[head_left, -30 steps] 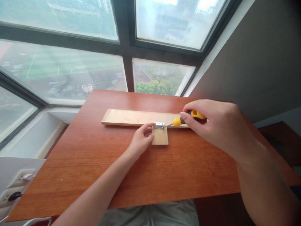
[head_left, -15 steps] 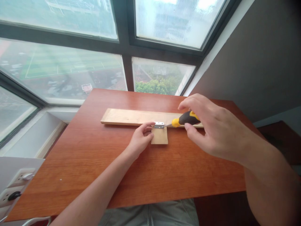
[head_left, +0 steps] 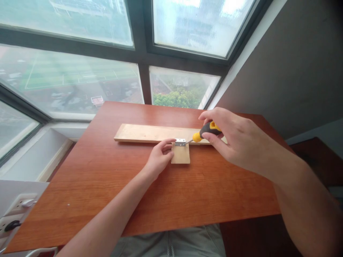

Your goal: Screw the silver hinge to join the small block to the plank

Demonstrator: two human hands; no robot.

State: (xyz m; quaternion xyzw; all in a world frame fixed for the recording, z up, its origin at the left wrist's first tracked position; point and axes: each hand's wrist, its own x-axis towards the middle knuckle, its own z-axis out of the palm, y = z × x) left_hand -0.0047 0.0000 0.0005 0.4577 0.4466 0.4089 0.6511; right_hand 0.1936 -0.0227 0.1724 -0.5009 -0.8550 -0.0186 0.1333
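Note:
A long pale wooden board lies across the table, and a small square wooden piece sits at its near edge. Bridging the two is a metal hinge with screw holes. My left hand grips the small piece by its left side, fingertips up by the hinge. In my right hand is a yellow and black screwdriver, held tilted, with its tip at the right end of the hinge. Whether the tip sits in a screw is too small to tell.
The reddish-brown wooden table stands against large windows with dark frames. A grey wall rises on the right. Wall sockets with plugs are at the lower left, beside a white cable.
My right hand's fingers have closed in around the screwdriver handle, and the handle has shifted slightly left and up. The left hand and the wooden pieces stay as they were.

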